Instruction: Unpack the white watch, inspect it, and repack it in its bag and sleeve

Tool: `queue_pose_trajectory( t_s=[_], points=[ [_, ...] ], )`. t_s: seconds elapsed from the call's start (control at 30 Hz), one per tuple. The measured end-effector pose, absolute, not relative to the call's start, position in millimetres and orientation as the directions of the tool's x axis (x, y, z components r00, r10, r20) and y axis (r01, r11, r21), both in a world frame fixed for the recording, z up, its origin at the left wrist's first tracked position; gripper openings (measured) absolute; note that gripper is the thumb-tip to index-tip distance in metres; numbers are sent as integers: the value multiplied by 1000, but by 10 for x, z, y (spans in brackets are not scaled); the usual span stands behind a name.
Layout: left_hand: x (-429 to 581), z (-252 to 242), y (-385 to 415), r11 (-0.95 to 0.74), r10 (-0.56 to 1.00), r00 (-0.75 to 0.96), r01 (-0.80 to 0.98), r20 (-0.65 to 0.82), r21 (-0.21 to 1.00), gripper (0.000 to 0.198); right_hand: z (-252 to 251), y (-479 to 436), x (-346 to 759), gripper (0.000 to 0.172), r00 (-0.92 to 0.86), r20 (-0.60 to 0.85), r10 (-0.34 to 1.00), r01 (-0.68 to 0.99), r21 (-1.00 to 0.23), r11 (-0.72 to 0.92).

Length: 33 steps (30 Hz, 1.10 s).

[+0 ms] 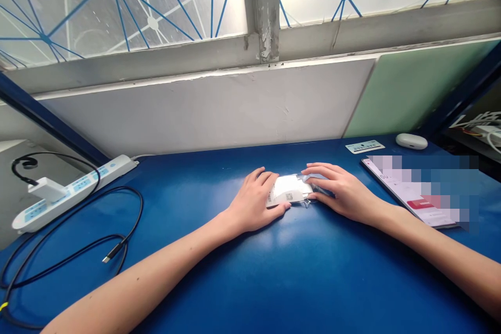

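Observation:
A small flat white packet [288, 192] in clear plastic, with a square printed code near its front edge, lies on the blue table between my hands. My left hand [254, 198] grips its left end, thumb along the near edge and fingers at the far side. At the other end, the fingertips of my right hand [342, 193] hold the clear plastic edge, fingers slightly bent. What is inside the packet cannot be made out.
A tablet-like device [415, 195], partly pixelated, lies right of my right hand. Behind it are a printed card [365, 146] and a white earbud case [411, 141]. On the left sit a power strip [84, 188] with a plugged-in charger [47, 189] and a looped black cable [135, 219].

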<state>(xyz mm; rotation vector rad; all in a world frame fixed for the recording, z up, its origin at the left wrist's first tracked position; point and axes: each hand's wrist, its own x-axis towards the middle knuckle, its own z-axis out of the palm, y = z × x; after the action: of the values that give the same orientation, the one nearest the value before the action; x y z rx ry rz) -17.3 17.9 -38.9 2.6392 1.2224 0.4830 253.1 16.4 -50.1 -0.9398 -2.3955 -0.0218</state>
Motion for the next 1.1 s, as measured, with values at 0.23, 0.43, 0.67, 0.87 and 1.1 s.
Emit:
queue_pose_trajectory(
  t_s=[0.23,0.43,0.67,0.87,1.1],
  points=[
    [-180,-393,172,-601,799,572,741,187,301,69,-483,245,2639,20,-600,513,613,641,-150,753],
    [-186,-390,177,-613,789,584,722,191,323,68,-483,361,2829,20,-588,431,684,595,-343,727],
    [-188,-395,188,-650,758,615,692,216,314,68,-445,290,2803,23,-576,399,713,599,-387,701],
    [-195,-404,186,-661,750,627,697,209,279,69,-537,205,2664,36,-591,368,718,609,-380,696],
    [-189,-409,188,-657,754,622,705,211,268,68,-536,175,2608,31,-575,363,734,603,-419,679]
  ],
)
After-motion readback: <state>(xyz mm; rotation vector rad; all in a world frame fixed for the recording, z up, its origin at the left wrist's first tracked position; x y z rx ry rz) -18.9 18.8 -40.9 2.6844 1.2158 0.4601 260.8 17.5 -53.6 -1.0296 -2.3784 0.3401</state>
